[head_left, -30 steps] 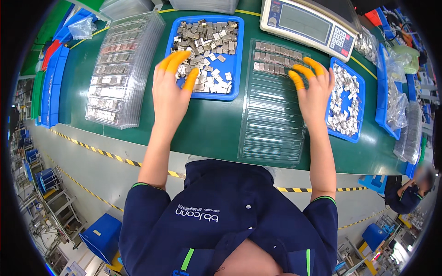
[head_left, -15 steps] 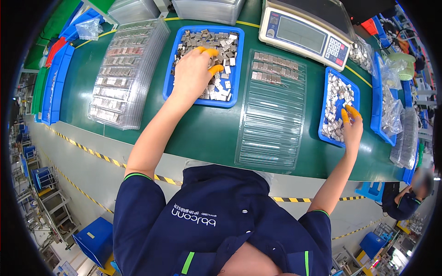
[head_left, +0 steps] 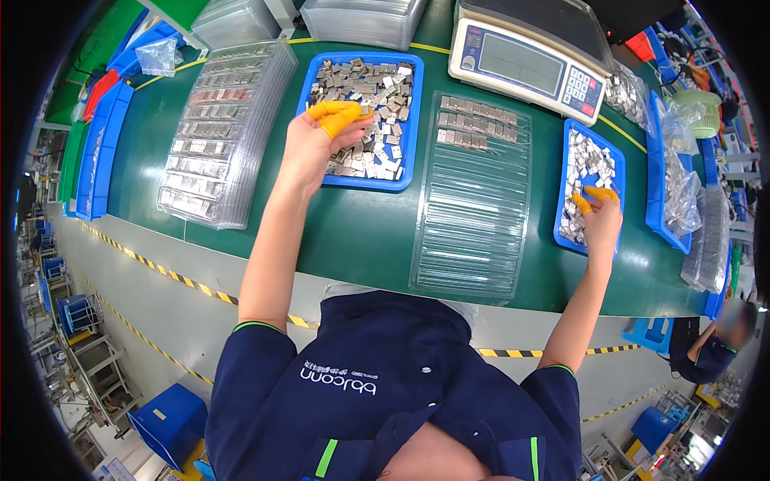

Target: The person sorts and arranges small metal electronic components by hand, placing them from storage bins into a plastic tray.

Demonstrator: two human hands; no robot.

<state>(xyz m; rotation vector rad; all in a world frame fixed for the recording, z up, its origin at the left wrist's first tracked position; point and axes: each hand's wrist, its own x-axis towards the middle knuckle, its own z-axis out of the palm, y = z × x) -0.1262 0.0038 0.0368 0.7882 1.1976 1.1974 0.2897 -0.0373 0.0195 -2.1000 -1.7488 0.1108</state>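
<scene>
My left hand (head_left: 321,140), with yellow finger cots, is over the near-left part of a blue tray (head_left: 415,136) full of small silver connector shells (head_left: 377,164). Its fingers are pinched together on what looks like one metal connector shell (head_left: 366,111). Over a smaller blue tray (head_left: 571,240) on the right is my right hand (head_left: 601,220), also in yellow finger cots. Its thumb and finger are slightly apart, close above pale metal pieces (head_left: 592,156). Between the hands lies a clear ribbed plastic tray (head_left: 473,232), with rows of metal shells (head_left: 477,120) in its far end.
Stacked clear trays (head_left: 220,132) filled with metal parts stand on the left of the green table (head_left: 353,232). A digital scale (head_left: 525,60) is at the back right. Blue bins (head_left: 104,152) line the left edge. A person (head_left: 714,345) sits at far right.
My left hand has lifted from the pile and drawn back toward me, its fingers now pinched together. My right hand has shifted slightly left, its thumb and finger nearer each other.
</scene>
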